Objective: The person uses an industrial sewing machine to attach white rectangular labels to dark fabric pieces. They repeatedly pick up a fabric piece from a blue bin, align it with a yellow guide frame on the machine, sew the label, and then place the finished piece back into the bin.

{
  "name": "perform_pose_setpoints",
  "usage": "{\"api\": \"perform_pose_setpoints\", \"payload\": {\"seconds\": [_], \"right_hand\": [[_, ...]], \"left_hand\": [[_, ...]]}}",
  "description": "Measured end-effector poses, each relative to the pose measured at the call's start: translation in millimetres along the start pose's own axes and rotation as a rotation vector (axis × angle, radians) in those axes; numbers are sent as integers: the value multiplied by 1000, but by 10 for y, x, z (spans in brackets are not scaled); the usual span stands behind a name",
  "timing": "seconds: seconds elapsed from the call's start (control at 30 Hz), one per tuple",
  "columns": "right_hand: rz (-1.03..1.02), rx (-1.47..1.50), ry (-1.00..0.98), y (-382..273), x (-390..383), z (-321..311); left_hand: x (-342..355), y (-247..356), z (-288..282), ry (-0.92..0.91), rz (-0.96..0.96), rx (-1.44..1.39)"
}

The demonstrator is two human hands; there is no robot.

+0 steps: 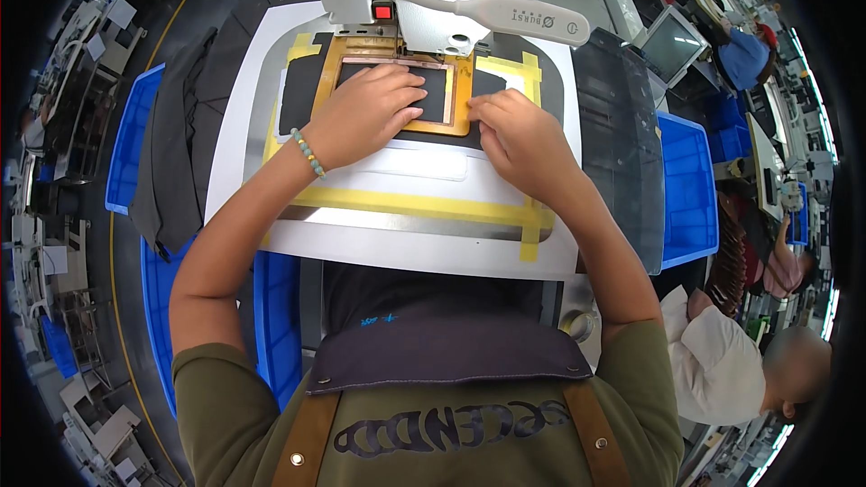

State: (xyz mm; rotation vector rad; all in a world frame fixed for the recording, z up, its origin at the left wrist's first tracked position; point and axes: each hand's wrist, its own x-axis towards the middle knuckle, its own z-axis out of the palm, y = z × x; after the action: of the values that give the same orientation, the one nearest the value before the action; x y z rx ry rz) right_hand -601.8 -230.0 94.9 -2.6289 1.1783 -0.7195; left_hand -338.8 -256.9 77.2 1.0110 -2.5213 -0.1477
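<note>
My left hand [370, 113], with a beaded bracelet at the wrist, lies with its fingers stretched over the dark fabric [436, 90] inside a yellow clamp frame [462, 104]. A thin copper-coloured inner rim [448, 101] borders that opening. At the frame's right side, my right hand [521, 131] has its fingertips pressed together beside the frame edge; whatever they pinch is hidden. Directly above the frame stands the white head of a sewing machine [424, 22]. Under both hands is a white sheet [361, 203] with yellow tape [406, 205] along it.
Dark cloth [171, 162] hangs at the left over a blue bin [135, 140]. Another blue bin [690, 189] stands at the right, past a dark table part [622, 144]. A grey lamp-like arm [528, 18] reaches over the work. A person in white [717, 352] sits to the right.
</note>
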Motion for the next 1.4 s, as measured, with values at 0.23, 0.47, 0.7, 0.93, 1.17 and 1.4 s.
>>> {"api": "perform_pose_setpoints", "payload": {"seconds": [0.23,0.47,0.7,0.93,1.17,1.4], "right_hand": [[-65,-198,93,279,399,350],[-123,-311,171,303,472,494],[-75,-531,105,111,498,599],[-47,-429,127,150,444,581],[-129,-26,95,-43,163,284],[-126,-81,72,-122,59,376]], "left_hand": [[69,9,170,-2,34,0],[54,-11,177,-3,61,37],[29,-51,149,-28,76,38],[-126,-103,30,-51,24,5],[-174,-158,54,-60,75,-10],[-141,-153,171,-75,103,-31]]}}
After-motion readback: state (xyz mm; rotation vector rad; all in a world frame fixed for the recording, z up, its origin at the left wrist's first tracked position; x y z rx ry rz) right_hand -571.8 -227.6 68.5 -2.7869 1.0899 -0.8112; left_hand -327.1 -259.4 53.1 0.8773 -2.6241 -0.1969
